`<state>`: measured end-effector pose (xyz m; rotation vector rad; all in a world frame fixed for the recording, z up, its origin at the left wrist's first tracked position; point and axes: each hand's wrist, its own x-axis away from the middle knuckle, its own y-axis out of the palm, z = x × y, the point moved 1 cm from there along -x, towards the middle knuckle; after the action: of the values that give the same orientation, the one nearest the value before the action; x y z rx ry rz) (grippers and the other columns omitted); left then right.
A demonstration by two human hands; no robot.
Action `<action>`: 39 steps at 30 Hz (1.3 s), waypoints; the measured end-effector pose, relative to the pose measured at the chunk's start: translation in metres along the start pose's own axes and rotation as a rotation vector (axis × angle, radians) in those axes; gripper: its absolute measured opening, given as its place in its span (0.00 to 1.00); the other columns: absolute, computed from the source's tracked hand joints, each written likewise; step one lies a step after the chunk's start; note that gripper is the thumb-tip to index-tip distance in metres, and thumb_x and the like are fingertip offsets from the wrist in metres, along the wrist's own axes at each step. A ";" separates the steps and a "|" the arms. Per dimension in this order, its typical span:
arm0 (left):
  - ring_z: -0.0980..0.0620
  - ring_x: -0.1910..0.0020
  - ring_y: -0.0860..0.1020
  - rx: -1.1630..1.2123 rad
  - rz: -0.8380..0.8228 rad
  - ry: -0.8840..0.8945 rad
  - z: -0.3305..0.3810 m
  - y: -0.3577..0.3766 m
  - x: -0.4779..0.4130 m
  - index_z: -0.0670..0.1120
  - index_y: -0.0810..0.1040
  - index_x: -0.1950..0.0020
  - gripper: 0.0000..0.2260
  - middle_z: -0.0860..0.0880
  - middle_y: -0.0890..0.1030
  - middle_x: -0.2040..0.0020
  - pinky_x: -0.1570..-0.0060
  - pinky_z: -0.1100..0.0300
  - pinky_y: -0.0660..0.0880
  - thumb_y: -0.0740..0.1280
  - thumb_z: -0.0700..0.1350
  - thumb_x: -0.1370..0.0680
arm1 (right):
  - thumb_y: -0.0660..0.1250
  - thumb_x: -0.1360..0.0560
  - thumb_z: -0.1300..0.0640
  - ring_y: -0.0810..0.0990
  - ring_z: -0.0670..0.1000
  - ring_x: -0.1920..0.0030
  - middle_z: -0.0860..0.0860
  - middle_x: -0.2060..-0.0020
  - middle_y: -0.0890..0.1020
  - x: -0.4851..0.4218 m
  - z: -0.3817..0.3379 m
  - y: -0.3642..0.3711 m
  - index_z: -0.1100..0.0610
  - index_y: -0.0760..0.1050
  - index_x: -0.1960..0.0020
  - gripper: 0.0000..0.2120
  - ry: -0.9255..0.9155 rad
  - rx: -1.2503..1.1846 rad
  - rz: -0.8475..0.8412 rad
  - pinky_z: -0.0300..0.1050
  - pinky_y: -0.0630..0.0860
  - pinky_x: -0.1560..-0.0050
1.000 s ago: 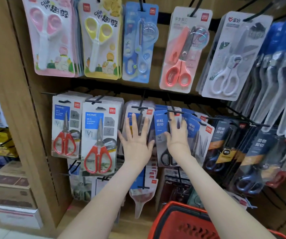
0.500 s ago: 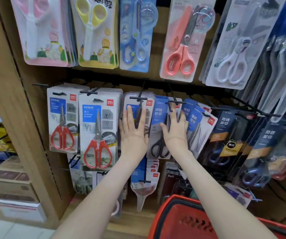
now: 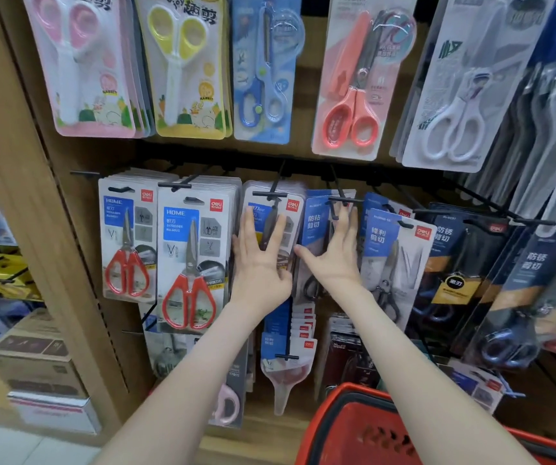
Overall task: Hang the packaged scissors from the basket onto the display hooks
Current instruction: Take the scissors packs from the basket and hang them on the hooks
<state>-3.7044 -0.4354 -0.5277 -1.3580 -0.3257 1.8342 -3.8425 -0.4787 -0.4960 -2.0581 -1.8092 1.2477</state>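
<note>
Left hand (image 3: 260, 263) is flat, fingers straight, pressing the clear pack (image 3: 291, 209) at frame centre. Right hand (image 3: 335, 260) is flat too, fingertips by the hook (image 3: 343, 199) on the blue pack (image 3: 315, 223). Best way: steady the neighbours and push the card fully back, level. Basket (image 3: 347, 407) lower right, contents hidden. Counts: two hands, one basket, five front top-row packs (image 3: 263, 68), two red-handled stacks (image 3: 125, 236) at left.

both forearms (image 3: 186, 364) bare up to frame edge; right grip (image 3: 333, 260) fingernail maybe dark-painted, blurry.
</note>
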 end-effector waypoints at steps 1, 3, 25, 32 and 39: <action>0.50 0.24 0.32 0.010 0.012 -0.002 -0.001 0.002 0.000 0.55 0.51 0.20 0.39 0.47 0.35 0.22 0.25 0.38 0.48 0.67 0.44 0.27 | 0.72 0.29 0.42 0.43 0.55 0.22 0.53 0.22 0.38 -0.003 0.002 0.001 0.48 0.35 0.23 0.53 0.002 0.004 -0.004 0.56 0.51 0.24; 0.46 0.23 0.35 -0.002 0.038 -0.006 -0.002 0.007 -0.002 0.55 0.50 0.20 0.37 0.46 0.34 0.22 0.25 0.40 0.46 0.67 0.50 0.25 | 0.72 0.29 0.42 0.41 0.55 0.22 0.53 0.22 0.37 -0.009 0.007 0.002 0.49 0.35 0.22 0.53 -0.016 0.003 -0.005 0.54 0.47 0.24; 0.51 0.27 0.26 -0.082 0.026 0.001 -0.011 0.026 -0.012 0.62 0.31 0.25 0.47 0.48 0.31 0.25 0.27 0.44 0.35 0.67 0.55 0.27 | 0.75 0.30 0.45 0.44 0.49 0.22 0.48 0.22 0.43 -0.024 0.028 0.012 0.48 0.38 0.22 0.54 -0.165 -0.167 -0.035 0.51 0.51 0.24; 0.49 0.25 0.29 -0.023 0.046 0.016 -0.010 0.025 -0.010 0.62 0.34 0.24 0.45 0.47 0.33 0.23 0.26 0.43 0.38 0.66 0.55 0.27 | 0.73 0.29 0.49 0.44 0.53 0.23 0.51 0.23 0.43 -0.023 0.035 -0.004 0.47 0.42 0.22 0.48 -0.184 0.007 -0.002 0.47 0.48 0.29; 0.49 0.24 0.32 0.013 0.031 0.017 -0.008 0.018 -0.007 0.63 0.38 0.24 0.44 0.52 0.30 0.24 0.25 0.39 0.44 0.67 0.54 0.28 | 0.71 0.28 0.51 0.48 0.61 0.25 0.58 0.23 0.46 -0.023 0.030 -0.010 0.49 0.49 0.21 0.43 -0.201 0.289 0.118 0.57 0.55 0.27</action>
<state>-3.7047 -0.4538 -0.5373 -1.3765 -0.2850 1.8464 -3.8681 -0.5087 -0.4986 -1.9612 -1.4866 1.6903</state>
